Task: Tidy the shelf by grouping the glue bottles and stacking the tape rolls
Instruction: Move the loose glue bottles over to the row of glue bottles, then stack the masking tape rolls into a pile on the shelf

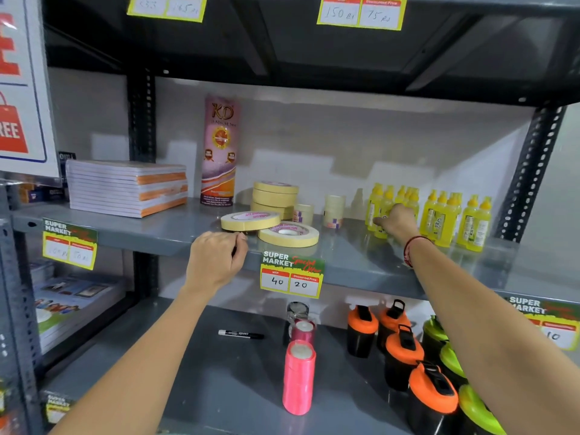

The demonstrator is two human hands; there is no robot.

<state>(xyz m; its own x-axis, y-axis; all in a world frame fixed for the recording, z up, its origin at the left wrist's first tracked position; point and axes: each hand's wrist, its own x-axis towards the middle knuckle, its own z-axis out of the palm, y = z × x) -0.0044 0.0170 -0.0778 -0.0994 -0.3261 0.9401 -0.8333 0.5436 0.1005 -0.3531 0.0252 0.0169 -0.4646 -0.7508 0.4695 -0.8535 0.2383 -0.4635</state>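
Yellow glue bottles stand on the grey shelf (361, 265) in two clusters: a left cluster (381, 202) and a right cluster (455, 218). My right hand (397, 221) reaches into the left cluster and grips a bottle at its front. A stack of cream tape rolls (274, 197) stands mid-shelf. In front of it one loose tape roll (250, 220) rests tilted on another flat tape roll (288, 234). My left hand (216, 260) is at the shelf's front edge, fingers curled at the tilted roll's near rim. Small clear tape rolls (334, 210) stand between stack and bottles.
A tall pink KD tape tube (219, 152) and a pile of notebooks (128, 186) stand at the left. Price tags (292, 277) hang on the shelf edge. On the shelf below are a marker (241, 334), pink ribbon spools (298, 375) and orange-lidded shaker bottles (405, 356).
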